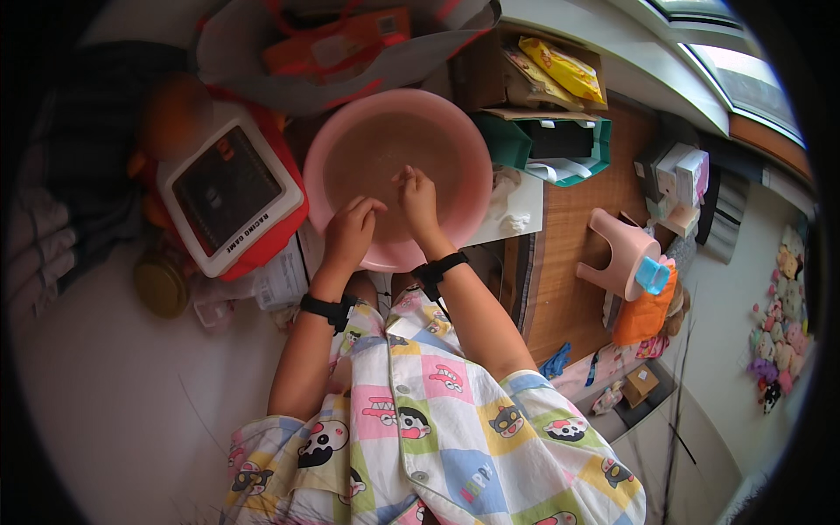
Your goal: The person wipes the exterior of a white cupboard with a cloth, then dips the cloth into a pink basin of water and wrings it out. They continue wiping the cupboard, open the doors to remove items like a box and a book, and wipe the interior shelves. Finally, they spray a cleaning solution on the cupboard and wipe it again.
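A round pink plastic basin (474, 210) holds cloudy brownish water (367, 157) in front of me. My left hand (351, 231) is over the basin's near-left rim, fingers bent inward and pointing right. Farther in, my right hand (418, 197) hovers above the water with its fingers curled and thumb raised. The two hands are apart. No object shows in either one, but the curled fingers hide the palms, so a small thing there cannot be ruled out. Each wrist wears a black strap (328, 311).
Left of the basin stands a red and white racing game toy (230, 190), with a gold-lidded jar (161, 283) nearby. A large bag (243, 79) is behind it. A green paper bag (515, 138), a cardboard box (482, 72) and a pink stool (623, 252) are to the right.
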`<state>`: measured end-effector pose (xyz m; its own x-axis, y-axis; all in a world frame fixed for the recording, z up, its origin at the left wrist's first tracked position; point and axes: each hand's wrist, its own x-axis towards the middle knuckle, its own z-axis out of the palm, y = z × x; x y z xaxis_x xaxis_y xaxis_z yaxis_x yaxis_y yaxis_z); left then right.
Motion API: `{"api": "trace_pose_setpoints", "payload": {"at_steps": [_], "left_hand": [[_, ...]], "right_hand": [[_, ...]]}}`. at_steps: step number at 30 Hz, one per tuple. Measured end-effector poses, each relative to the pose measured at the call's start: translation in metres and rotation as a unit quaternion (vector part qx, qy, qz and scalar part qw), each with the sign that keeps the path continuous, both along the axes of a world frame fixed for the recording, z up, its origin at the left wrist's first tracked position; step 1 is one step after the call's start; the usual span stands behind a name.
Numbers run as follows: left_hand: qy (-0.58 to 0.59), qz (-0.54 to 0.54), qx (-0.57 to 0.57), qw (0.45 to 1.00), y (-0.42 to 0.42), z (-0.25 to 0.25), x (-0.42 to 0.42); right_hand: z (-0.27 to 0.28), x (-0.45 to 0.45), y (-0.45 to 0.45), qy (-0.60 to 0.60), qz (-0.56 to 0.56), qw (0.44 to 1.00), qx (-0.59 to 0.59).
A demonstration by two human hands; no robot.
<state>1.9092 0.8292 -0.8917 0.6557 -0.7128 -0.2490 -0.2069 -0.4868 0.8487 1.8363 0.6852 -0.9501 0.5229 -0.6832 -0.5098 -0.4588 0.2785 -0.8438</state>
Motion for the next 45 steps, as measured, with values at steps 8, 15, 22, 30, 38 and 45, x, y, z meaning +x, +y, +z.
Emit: {"api": "trace_pose_setpoints", "payload": {"at_steps": [8, 15, 22, 30, 38, 45], "left_hand": [[0.019, -0.042, -0.014, 0.999, -0.009, 0.026, 0.009], [0.036, 0.043, -0.088, 0.995, -0.026, 0.056, 0.010], [0.095, 0.015, -0.044, 0.994, -0.006, 0.056, 0.027], [0.002, -0.030, -0.077, 0.997, 0.022, 0.058, 0.041], [0.041, -0.061, 0.003, 0.997, 0.066, 0.060, 0.037], [0.008, -0.079, 0.032, 0.996, 0.055, 0.077, -0.001]], "right_hand": [[0.019, 0.000, 0.002, -0.015, 0.084, 0.994, -0.063], [0.063, 0.012, 0.009, -0.205, 0.040, 0.936, 0.283], [0.132, -0.005, 0.013, -0.110, 0.135, 0.962, 0.209], [0.242, -0.022, 0.013, -0.032, 0.167, 0.938, -0.304], [0.444, -0.018, 0.070, -0.254, 0.344, 0.686, -0.588], [0.475, -0.087, 0.061, -0.288, 0.327, 0.673, -0.598]]}}
